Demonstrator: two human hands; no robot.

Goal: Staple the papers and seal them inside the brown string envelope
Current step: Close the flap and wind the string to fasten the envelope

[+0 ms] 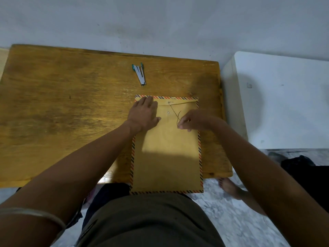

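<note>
Left hand (143, 114) flat on the envelope (166, 148) — right hand (193, 121) pinches its string (175, 113).

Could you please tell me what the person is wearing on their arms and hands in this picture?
Both forearms are bare, with no sleeves showing. The left arm carries a thin silvery bangle near the picture's lower left corner. The left hand and right hand wear no gloves; no rings can be made out.

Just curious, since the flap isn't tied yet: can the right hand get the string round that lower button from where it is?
Probably yes. The right hand pinches the string beside the lower button, with nothing between them.
</note>
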